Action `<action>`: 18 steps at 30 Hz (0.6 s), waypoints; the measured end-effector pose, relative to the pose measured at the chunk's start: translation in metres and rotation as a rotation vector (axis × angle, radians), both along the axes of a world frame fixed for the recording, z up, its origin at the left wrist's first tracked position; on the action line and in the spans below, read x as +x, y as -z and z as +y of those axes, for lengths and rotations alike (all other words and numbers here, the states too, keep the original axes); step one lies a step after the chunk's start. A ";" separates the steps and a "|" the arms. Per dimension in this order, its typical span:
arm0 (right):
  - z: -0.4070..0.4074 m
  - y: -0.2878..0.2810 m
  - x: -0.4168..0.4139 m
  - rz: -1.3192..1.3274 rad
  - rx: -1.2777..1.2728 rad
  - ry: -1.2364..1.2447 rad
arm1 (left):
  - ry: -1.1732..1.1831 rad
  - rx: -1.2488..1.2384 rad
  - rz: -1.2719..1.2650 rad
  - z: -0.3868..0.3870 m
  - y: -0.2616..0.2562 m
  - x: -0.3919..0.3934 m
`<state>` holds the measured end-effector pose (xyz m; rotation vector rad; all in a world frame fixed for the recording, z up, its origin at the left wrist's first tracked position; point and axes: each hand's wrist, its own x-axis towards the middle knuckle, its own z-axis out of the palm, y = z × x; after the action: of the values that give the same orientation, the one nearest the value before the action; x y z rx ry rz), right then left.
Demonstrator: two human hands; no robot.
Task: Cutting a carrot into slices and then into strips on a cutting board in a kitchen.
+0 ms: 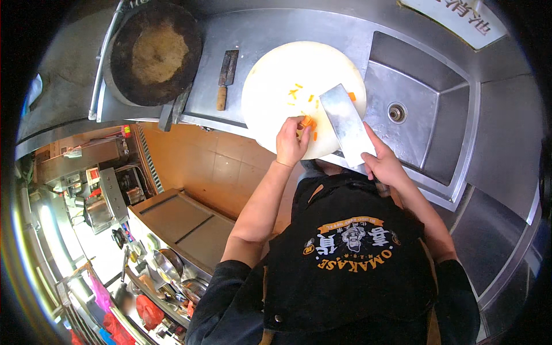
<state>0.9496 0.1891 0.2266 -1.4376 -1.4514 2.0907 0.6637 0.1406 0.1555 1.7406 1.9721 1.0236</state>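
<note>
A round white cutting board [276, 86] lies on the steel counter before me. My left hand [293, 140] has its fingers on a stack of orange vegetable slices [307, 122], perhaps carrot, near the board's front. In my right hand [381, 157] is the handle of a broad cleaver [345, 120]. Its blade lies tilted over the right part of the board, flat side up, apart from the left hand. Thin orange strips [293, 93] are scattered at the board's middle. An orange chunk [352, 96] shows just beyond the blade, partly hidden by it.
Left of the board, a second, wooden-handled cleaver [227, 79] rests on the steel counter [211, 51]. A large dark wok [157, 54] stands at the far left. On the right is a steel sink [405, 90] with a drain. Behind me are a cabinet [185, 224] and bowls [169, 264].
</note>
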 end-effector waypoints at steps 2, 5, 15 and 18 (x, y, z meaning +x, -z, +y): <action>-0.004 0.010 -0.003 0.024 -0.006 0.004 | 0.043 -0.012 0.042 0.003 -0.009 0.005; -0.005 0.010 -0.010 0.051 0.010 -0.036 | 0.053 -0.022 -0.012 -0.003 -0.004 0.003; -0.001 -0.005 -0.017 0.030 0.048 -0.135 | -0.110 0.012 -0.213 -0.003 0.007 0.019; -0.002 -0.006 -0.019 0.020 0.041 -0.159 | -0.121 0.008 -0.217 -0.005 0.010 0.020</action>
<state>0.9307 0.1869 0.2328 -1.3229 -1.6402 2.1461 0.6835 0.1354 0.1453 1.4593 1.9558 1.2071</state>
